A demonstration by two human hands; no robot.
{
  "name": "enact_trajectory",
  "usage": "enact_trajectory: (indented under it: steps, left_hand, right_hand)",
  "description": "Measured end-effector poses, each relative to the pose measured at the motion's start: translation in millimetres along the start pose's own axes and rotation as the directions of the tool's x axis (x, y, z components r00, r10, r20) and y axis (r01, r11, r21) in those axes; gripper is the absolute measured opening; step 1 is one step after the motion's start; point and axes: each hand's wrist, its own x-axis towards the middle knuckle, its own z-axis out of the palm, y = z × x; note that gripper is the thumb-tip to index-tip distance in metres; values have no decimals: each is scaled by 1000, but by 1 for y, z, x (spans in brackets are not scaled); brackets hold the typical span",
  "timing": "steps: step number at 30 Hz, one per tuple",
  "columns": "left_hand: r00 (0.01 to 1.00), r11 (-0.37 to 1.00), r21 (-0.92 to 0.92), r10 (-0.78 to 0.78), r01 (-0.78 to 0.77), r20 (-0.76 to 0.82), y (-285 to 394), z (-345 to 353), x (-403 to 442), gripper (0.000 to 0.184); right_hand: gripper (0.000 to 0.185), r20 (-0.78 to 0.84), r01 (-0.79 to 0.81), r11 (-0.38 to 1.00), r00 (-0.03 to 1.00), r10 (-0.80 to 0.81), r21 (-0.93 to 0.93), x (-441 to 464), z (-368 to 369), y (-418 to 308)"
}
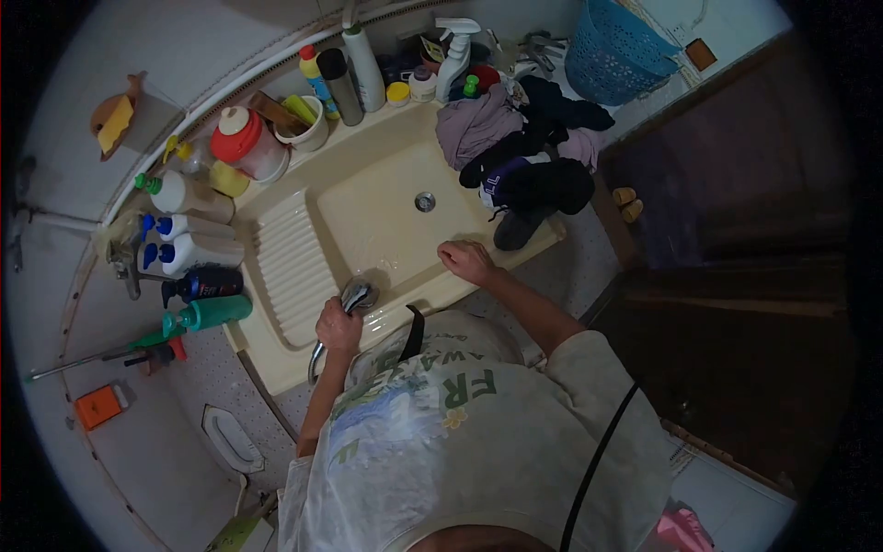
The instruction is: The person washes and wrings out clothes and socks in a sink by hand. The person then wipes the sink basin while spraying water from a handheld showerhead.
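Observation:
My left hand (pixel 340 327) is wrapped around the handle of a chrome shower head (pixel 357 295) at the near-left side of a cream laundry sink (pixel 363 179). Its metal hose hangs below the fist. Over the sink's near rim, my right hand (pixel 466 263) has its fingers curled in, and no object shows in it. Wet marks glisten on the basin floor near the shower head. A ribbed washboard (pixel 290 262) forms the sink's left part, and the drain (pixel 424 201) is uncovered. Dark and mauve clothes (pixel 524 156) lie heaped on the right end.
Along the back ledge stand a spray bottle (pixel 455 60), a red-lidded jar (pixel 244 143) and a small white tub (pixel 308 133). Several pump bottles (pixel 198 253) line the left side. A blue basket (pixel 616 55) sits at back right, near a dark doorway (pixel 736 175).

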Motion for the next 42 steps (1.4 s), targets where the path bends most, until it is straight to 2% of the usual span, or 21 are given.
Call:
enact_trajectory:
  steps: [4, 6, 8, 10, 11, 13, 14, 16, 20, 23, 25, 26, 29, 32, 33, 35, 36, 38, 39, 41, 42]
  left_hand:
    - [998, 1000, 1, 29, -29, -48, -3, 4, 1, 23]
    - [997, 999, -19, 40, -42, -62, -4, 4, -3, 24]
    - [999, 1000, 13, 23, -22, -44, -3, 3, -1, 24]
    - [997, 999, 5, 43, -43, -61, -4, 4, 0, 24]
    - [997, 999, 4, 37, -37, -61, -5, 6, 0, 24]
    - [998, 999, -2, 32, -32, -61, -6, 7, -1, 24]
    - [998, 1000, 1, 30, -30, -58, -6, 7, -1, 25]
    - [998, 999, 4, 33, -32, -52, -6, 7, 0, 25]
    - [999, 1000, -8, 19, -19, -31, -2, 0, -1, 26]
    - [1000, 1000, 7, -6, 7, -16, -3, 1, 1, 27]
    - [1000, 1000, 11, -20, 20, -5, -4, 4, 0, 28]
    - [1000, 1000, -21, -1, 1, -27, -4, 3, 0, 28]
    - [998, 998, -65, 11, -14, -55, -1, -1, -1, 28]
    - [999, 999, -51, -5, 2, -51, -3, 2, 2, 27]
    - [999, 999, -42, -14, 12, -36, -4, 3, 3, 27]
    - [999, 999, -35, -31, 31, -18, -5, 3, -1, 27]
    - [1000, 999, -38, -22, 21, -16, -6, 3, -1, 27]
    - [1000, 999, -47, -17, 16, -23, -5, 4, 3, 27]
    - [1000, 999, -50, -8, 7, -23, -6, 5, 2, 28]
    - [1000, 999, -48, 5, -6, -28, -8, 4, 1, 29]
    - [1000, 999, -47, -1, 0, -8, -7, 3, 1, 31]
  right_hand:
    - [11, -77, 173, 982, 983, -167, 78, 9, -23, -15]
    - [16, -220, 278, 954, 930, -296, -109, 18, -58, -24]
    - [26, -298, 142, 973, 935, -193, -184, 26, -95, -13]
    - [49, -341, -21, 945, 935, -97, -327, 34, -145, -9]
    - [49, -339, -17, 943, 935, -103, -333, 35, -161, -5]
    - [71, -216, -216, 723, 972, 94, -656, 33, -185, 4]
    - [71, -218, -216, 720, 972, 92, -660, 33, -188, 13]
    - [72, -117, -328, 743, 939, 323, -583, 31, -184, 39]
    - [68, -63, -302, 815, 948, 313, -494, 35, -182, 92]
    - [62, -5, -164, 854, 982, 186, -494, 49, -193, 82]
    - [59, 44, -77, 805, 991, 127, -588, 56, -208, 47]
    - [59, 57, -73, 806, 990, 131, -587, 57, -205, 46]
    - [59, 54, 55, 795, 998, -28, -604, 53, -190, 54]
    - [65, 120, -184, 751, 936, 330, -634, 42, -160, 59]
    - [65, 124, -172, 754, 940, 318, -634, 49, -163, 58]
    - [66, 261, -254, 739, 824, 504, -623, 59, -172, 50]
    - [66, 263, -250, 739, 824, 501, -625, 64, -180, 45]
    - [64, 450, -218, 758, 692, 565, -615, 87, -201, 19]
    - [64, 452, -213, 759, 693, 561, -616, 97, -201, 24]
    - [61, 387, -71, 924, 894, 226, -376, 126, -197, 45]
    - [57, 286, -43, 947, 948, 139, -317, 140, -187, 54]
